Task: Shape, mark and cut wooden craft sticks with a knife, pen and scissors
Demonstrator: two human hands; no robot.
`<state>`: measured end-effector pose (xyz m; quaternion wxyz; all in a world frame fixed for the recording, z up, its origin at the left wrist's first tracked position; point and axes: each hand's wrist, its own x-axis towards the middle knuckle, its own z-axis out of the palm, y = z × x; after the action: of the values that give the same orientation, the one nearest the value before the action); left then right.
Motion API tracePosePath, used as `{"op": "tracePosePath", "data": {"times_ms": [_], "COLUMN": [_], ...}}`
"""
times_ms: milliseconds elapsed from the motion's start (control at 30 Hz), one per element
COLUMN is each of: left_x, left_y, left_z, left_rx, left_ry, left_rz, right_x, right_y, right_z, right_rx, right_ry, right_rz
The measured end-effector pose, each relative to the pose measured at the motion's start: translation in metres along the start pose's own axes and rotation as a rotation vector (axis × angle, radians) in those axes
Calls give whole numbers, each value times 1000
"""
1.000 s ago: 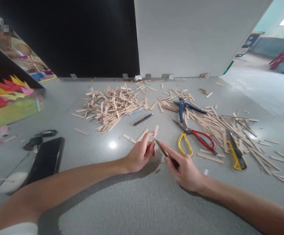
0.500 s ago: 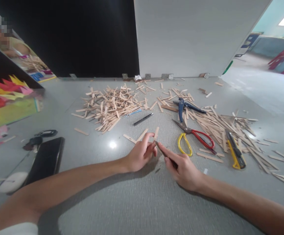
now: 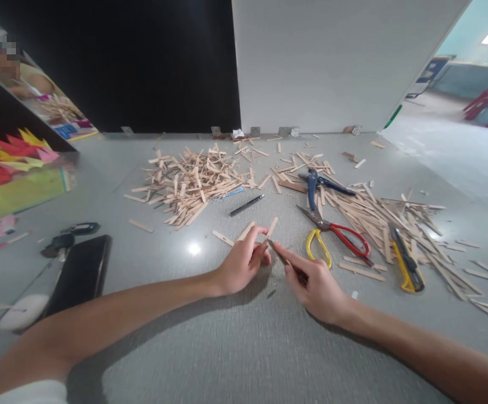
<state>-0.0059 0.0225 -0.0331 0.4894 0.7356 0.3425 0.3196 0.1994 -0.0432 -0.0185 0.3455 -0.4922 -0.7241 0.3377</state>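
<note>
Stick (image 3: 270, 229) of pale wood lies on the grey table (image 3: 235, 348) just past the left hand (image 3: 244, 264), its long axis running from the fingertips away toward the upper right, the far end tilted a little to the right. The left hand is curled, its fingers pinching down on the stick's near end. The right hand (image 3: 317, 283) is closed around a thin knife (image 3: 284, 259), gripped like a pencil; that tool slants from the hand up and to the left, and its tip meets the stick's near end right beside the left fingertips. Two more loose sticks (image 3: 233, 235) lie flat just left of the held one. Scissors (image 3: 332, 235) with one red and one yellow handle lie near the right hand, a yellow box cutter (image 3: 404, 259) farther right, a black pen (image 3: 246, 205) beyond the hands. A big heap of cut sticks (image 3: 189, 182) sits at the back, and a black phone (image 3: 79, 275) lies at the left.
</note>
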Motion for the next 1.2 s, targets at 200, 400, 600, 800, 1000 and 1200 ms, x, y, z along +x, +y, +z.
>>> {"op": "tracePosePath", "data": {"times_ms": [200, 400, 600, 800, 1000, 1200], "left_x": [-3, 1, 7, 9, 7, 7], "left_y": [-4, 1, -1, -3, -1, 3], "left_z": [2, -1, -5, -7, -7, -9], "left_rx": [204, 120, -4, -8, 110, 123], "left_ry": [96, 135, 153, 182, 254, 243], "left_rz": [69, -10, -90, -80, -57, -51], "right_x": [7, 12, 14, 13, 11, 11], "right_y": [0, 2, 7, 6, 3, 2], "right_z": [-5, -12, -15, -14, -8, -8], "right_rx": [51, 182, 272, 235, 118, 100], "right_ry": [-58, -135, -186, -156, -73, -89], "right_rz": [33, 114, 159, 126, 113, 97]}}
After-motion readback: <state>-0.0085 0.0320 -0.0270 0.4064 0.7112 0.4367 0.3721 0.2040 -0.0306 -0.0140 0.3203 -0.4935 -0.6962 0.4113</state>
